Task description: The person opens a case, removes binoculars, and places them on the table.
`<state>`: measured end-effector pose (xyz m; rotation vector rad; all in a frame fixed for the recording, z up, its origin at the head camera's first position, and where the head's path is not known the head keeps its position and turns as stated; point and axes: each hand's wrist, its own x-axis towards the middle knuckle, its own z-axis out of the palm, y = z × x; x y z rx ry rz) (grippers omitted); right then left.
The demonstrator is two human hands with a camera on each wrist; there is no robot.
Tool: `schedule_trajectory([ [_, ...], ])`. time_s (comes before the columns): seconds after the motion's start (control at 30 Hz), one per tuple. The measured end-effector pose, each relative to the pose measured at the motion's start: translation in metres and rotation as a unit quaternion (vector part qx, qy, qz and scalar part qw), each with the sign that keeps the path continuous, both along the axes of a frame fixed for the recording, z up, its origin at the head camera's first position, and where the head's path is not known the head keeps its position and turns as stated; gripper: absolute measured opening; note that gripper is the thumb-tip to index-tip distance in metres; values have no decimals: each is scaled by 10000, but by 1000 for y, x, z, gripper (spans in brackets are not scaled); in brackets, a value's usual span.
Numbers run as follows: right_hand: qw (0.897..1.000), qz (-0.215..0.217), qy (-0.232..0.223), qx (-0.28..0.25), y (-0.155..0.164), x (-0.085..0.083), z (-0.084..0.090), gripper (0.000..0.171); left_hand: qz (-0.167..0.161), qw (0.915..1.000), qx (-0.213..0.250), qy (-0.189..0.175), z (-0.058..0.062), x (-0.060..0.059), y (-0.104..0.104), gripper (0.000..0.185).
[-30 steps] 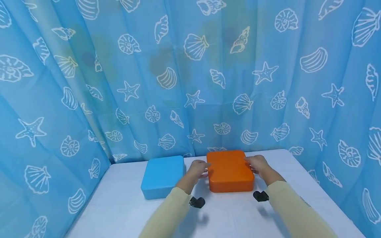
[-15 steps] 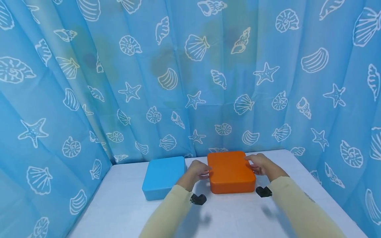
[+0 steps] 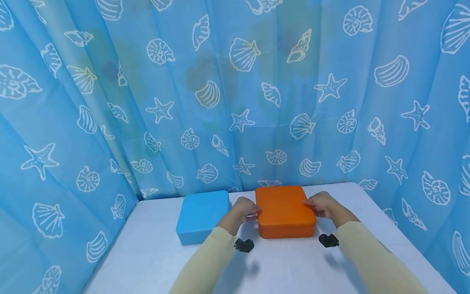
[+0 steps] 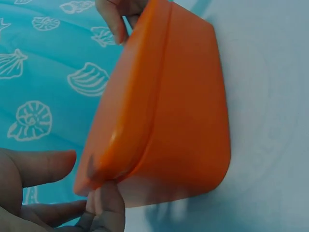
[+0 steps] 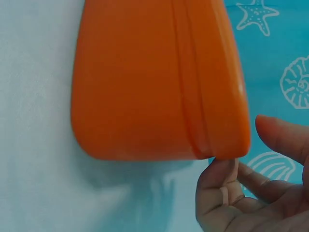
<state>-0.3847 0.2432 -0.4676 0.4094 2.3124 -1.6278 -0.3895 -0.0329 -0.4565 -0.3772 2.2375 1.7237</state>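
An orange lidded box (image 3: pixel 285 208) sits on the white table between my two hands. My left hand (image 3: pixel 244 210) is at its left side; in the left wrist view the curled fingertips (image 4: pixel 106 208) are under the rim of the lid (image 4: pixel 137 92), with the thumb apart from the lid's top. On the opposite side my right hand (image 3: pixel 324 206) hooks its fingers (image 5: pixel 217 181) beneath the lid's edge, its thumb also held off the lid. A seam gap between lid and body shows in both wrist views. The box's inside is hidden.
A blue box (image 3: pixel 202 216) of similar shape stands to the left, close to my left hand. Blue curtains (image 3: pixel 235 102) with white shells and starfish hang behind and along both sides of the white table (image 3: pixel 147 245).
A seam line now shows along the orange box's front, the lid looking slightly raised. My right hand's thumb has shifted at the lid edge, and the left hand has moved in slightly against the box.
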Motion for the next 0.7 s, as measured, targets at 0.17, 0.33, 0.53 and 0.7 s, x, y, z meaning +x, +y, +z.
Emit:
schedule_trajectory([
  [0.17, 9995, -43, 125, -270, 1, 2, -1, 56, -278, 9985, 466, -21, 1, -2, -5, 39],
  [0.33, 9990, 107, 271, -327, 1, 5, 1, 60, -589, 9951, 788, 36, 6, -1, -13, 44],
  [0.53, 9986, 273, 364, -265, 4, 15, 0, 62, -611, 9950, 767, 186, -1, 9, -21, 43],
  [0.7, 9983, 392, 357, -230, 5, 37, -6, 64, -939, 9908, 938, 276, -12, 27, -30, 47],
])
